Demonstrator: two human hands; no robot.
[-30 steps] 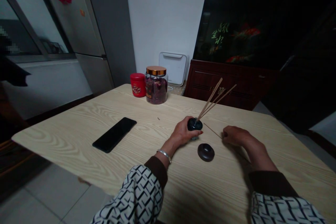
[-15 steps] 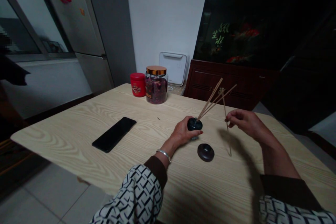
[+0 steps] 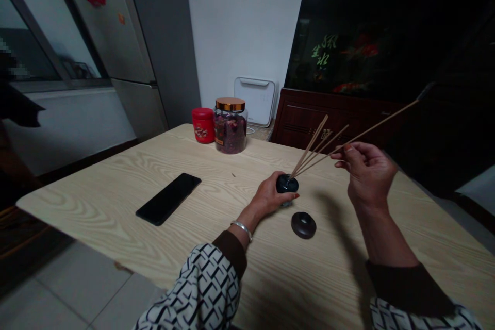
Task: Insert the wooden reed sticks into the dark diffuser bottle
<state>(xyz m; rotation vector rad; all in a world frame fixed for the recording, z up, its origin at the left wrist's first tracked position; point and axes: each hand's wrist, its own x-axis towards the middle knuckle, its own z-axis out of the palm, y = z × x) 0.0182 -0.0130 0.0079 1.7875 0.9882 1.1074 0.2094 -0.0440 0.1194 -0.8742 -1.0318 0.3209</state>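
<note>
At the dark bottle (image 3: 287,183): our left hand (image 3: 268,195) curls round its side, gripping it on the table (image 3: 216,167); slanted thin sticks (image 3: 310,145) rise from its top.
Right of bottle: our right hand (image 3: 369,175) pinches one long stick (image 3: 386,120), raised; lower tip near the bottle's top, whether inside we cannot tell.
Nearer us than bottle: dark round disc (image 3: 303,225).
Left of bottle: black phone (image 3: 168,199).
Behind bottle, leftward: red canister (image 3: 203,125), lidded jar (image 3: 231,129).
</note>
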